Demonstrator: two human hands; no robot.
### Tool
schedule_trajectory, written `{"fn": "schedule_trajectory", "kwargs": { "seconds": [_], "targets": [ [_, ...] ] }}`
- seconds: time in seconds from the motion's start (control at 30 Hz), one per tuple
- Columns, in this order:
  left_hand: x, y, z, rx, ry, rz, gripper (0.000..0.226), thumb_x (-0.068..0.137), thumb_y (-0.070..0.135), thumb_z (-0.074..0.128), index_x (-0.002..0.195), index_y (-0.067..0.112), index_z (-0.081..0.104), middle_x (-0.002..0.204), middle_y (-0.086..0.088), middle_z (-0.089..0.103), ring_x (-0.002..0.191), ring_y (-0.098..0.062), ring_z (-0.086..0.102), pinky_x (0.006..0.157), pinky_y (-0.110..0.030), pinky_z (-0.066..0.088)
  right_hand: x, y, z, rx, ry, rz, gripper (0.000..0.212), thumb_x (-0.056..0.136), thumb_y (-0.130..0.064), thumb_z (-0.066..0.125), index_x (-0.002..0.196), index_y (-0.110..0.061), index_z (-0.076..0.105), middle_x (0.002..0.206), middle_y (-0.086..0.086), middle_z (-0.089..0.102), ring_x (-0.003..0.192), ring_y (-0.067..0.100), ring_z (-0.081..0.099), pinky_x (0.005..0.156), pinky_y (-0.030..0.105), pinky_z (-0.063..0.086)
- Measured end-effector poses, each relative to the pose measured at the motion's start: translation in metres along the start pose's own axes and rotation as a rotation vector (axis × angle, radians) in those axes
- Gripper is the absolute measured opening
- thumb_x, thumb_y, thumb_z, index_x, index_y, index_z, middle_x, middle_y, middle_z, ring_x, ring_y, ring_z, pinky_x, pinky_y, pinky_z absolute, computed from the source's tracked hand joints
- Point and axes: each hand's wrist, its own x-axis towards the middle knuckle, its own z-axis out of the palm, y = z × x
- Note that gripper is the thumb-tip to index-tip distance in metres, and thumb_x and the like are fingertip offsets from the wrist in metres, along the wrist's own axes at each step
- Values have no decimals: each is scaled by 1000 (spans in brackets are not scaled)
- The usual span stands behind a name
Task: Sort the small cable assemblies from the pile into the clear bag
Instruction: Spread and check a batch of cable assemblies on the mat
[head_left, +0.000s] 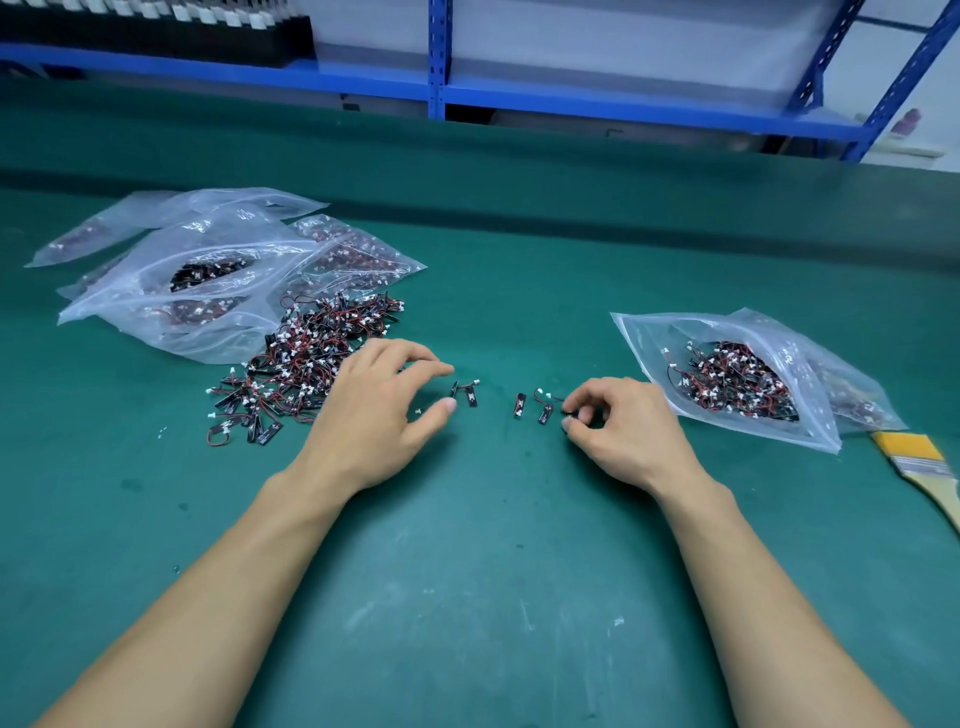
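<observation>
L hand (382, 410), fingers spread wide and holding nothing, sits at near-right edge of pile (306, 358), prob. to rake singles out. R hand (618, 421) pinches one cable assy (569, 414) in curled fingertips. Clear bag (727, 384) lies just right of it, so the drop looks short.

Single head-worn view, looking forward and down – close over green table (467, 597)
</observation>
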Motion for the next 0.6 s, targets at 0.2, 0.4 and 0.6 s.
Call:
{"fn": "schedule_trajectory", "kwargs": {
  "seconds": [0.2,0.4,0.6],
  "targets": [
    [0,-17,-8,31,61,-166,34,91,38,58,119,22,68,114,5,61,110,-24,47,96,-43,40,0,0,1,59,21,0,16,78,-21,74,75,-35,66,67,-16,65,70,-1,55,64,26,46],
    [-1,-26,-8,95,-10,-318,34,91,32,63,124,27,65,112,7,63,109,-23,46,94,-42,38,1,1,4,103,89,38,20,78,-14,60,77,-31,71,66,-18,63,66,1,54,63,29,50],
    [0,-25,-5,98,-41,-304,26,92,36,65,117,32,68,101,13,65,104,-21,49,89,-38,36,2,2,6,124,81,53,20,80,-17,61,72,-33,68,71,-21,65,64,2,53,62,28,49]
  ]
}}
